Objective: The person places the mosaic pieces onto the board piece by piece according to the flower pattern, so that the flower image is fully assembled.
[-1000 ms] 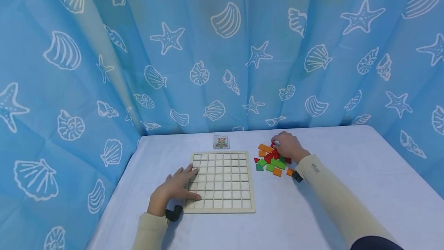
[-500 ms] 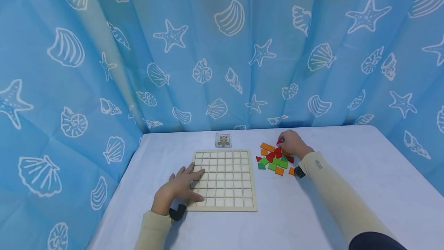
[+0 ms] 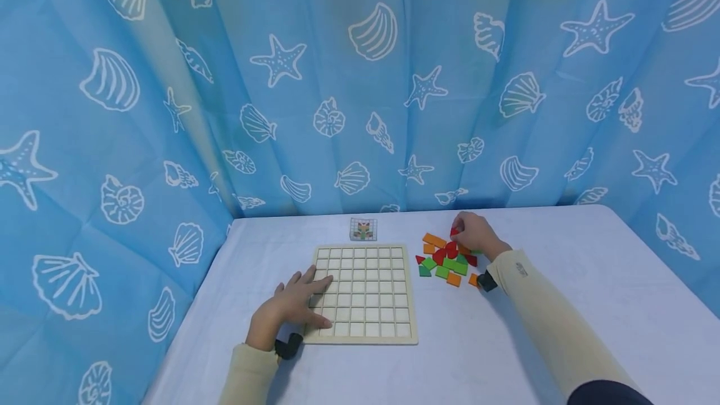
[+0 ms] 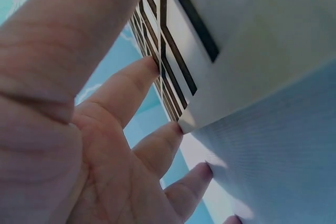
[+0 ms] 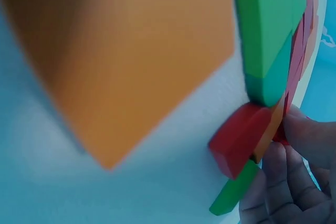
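Note:
A pale wooden grid board lies on the white table in the head view. My left hand rests over its left edge with fingers and thumb spread; in the left wrist view, fingertips come right up to the board's frame. At the far side of a pile of coloured tiles, my right hand pinches a small red tile between thumb and fingers. The right wrist view shows that red tile mostly hidden by the fingers, beside orange, red and green pieces.
A small pattern card with a coloured figure on a grid lies behind the board. Orange tiles sit at the pile's near side. A blue shell-print curtain hangs along the table's back edge and left side.
My right hand has shifted slightly right, taking the red tile with it. The left index finger reaches a little farther over the board. The head view has moved slightly.

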Tool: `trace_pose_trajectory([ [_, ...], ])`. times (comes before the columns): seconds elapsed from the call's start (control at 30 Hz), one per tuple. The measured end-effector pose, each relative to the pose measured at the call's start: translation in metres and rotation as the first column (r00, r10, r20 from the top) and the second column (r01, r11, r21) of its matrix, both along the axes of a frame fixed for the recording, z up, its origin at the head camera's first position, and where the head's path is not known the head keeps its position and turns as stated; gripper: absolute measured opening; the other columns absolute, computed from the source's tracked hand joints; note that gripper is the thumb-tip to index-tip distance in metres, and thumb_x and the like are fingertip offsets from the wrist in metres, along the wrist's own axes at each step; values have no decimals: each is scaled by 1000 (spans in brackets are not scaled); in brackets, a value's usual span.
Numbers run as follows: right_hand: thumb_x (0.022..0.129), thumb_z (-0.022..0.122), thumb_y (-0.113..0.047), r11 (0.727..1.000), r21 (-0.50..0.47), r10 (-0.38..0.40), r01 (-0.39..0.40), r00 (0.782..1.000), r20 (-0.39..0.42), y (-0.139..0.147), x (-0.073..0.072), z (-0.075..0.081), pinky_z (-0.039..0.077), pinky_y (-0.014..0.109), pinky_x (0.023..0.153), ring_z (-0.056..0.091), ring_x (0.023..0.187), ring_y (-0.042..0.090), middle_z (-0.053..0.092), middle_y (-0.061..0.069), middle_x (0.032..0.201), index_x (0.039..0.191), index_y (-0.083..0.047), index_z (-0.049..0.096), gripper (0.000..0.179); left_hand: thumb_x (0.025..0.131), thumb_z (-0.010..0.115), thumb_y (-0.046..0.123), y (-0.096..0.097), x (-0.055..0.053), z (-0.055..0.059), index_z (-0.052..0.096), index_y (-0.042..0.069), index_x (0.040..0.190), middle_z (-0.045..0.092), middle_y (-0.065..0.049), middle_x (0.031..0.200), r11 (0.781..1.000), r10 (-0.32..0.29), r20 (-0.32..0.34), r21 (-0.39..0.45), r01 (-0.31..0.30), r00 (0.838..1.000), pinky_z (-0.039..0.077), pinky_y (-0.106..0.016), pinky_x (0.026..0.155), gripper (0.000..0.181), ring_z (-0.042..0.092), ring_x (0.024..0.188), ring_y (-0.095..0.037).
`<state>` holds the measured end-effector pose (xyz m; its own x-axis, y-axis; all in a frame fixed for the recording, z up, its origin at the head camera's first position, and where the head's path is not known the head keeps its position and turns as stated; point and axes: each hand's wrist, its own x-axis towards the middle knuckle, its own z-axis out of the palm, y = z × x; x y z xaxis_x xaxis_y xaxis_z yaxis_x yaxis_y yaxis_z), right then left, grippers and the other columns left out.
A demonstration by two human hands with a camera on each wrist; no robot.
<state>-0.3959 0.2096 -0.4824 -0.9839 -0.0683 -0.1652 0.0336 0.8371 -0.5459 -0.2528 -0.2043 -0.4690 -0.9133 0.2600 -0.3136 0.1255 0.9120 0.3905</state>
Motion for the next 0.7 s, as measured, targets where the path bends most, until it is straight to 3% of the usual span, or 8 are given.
trace_pose_trajectory([
  [0.13,90,72,-15,1000,8,0,1,999,-53,0,3,1,55,35,78,57,93,28,60,15,101,113,-3,57,30,72,85,45,1,0,1,40,26,152,15,-16,165,1000,-1,5,3,1,1000,10,-72,114,93,11,150,-47],
  [0.3,92,69,-15,999,34,43,-39,988,-150,-2,6,7,55,40,84,56,97,29,62,16,105,117,-3,59,30,73,85,46,1,0,1,40,26,152,15,-16,166,1000,3,5,-7,-3,1000,10,-72,114,93,11,150,-47],
  [0.47,93,68,-15,997,-9,74,-76,984,-161,-7,12,16,55,43,87,57,100,31,63,16,109,119,-2,61,29,72,85,46,2,0,0,40,26,152,15,-15,166,1000,7,8,-6,-7,1000,10,-71,115,94,11,150,-47],
  [0.7,94,67,-14,987,-94,116,-131,982,-151,-19,19,21,57,36,80,61,96,28,64,15,108,122,-2,61,31,71,86,47,2,1,-2,41,26,152,16,-15,165,1000,16,-1,-11,-16,1000,11,-71,115,95,12,150,-47],
])
